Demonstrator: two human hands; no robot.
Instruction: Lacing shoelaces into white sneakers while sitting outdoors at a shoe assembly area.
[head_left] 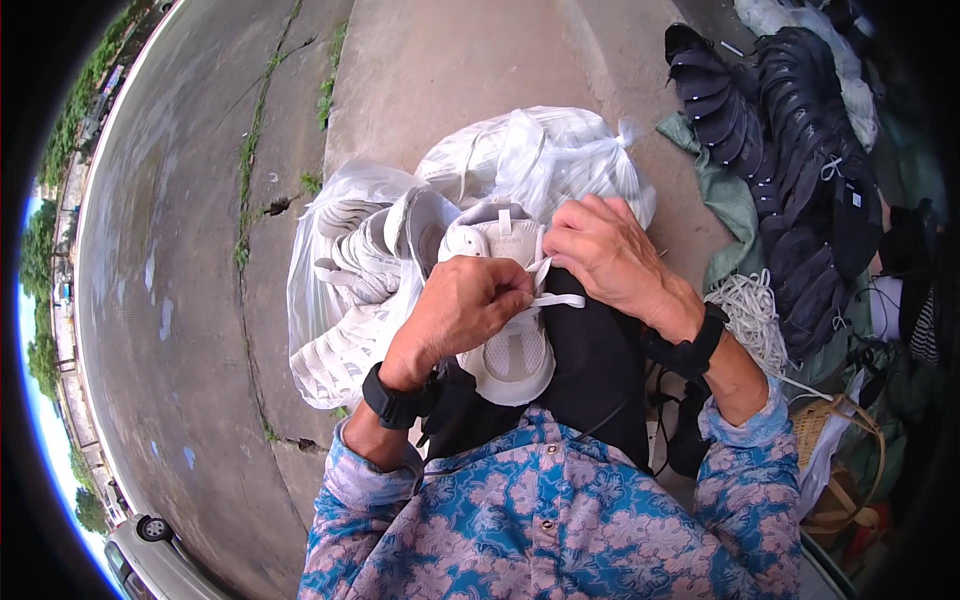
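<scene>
Left hand [462, 305] pinching a white lace [556, 299], right hand [598, 255] apparently gripping the white sneaker [512, 350], bagged shoes [345, 290] just beyond

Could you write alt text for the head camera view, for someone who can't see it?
Seen from above, a person's left hand and right hand pinch a flat white lace on a white sneaker resting in their lap. Clear plastic bags of white sneakers sit on the concrete pavement ahead, with stacked dark shoe soles to the right.
</scene>
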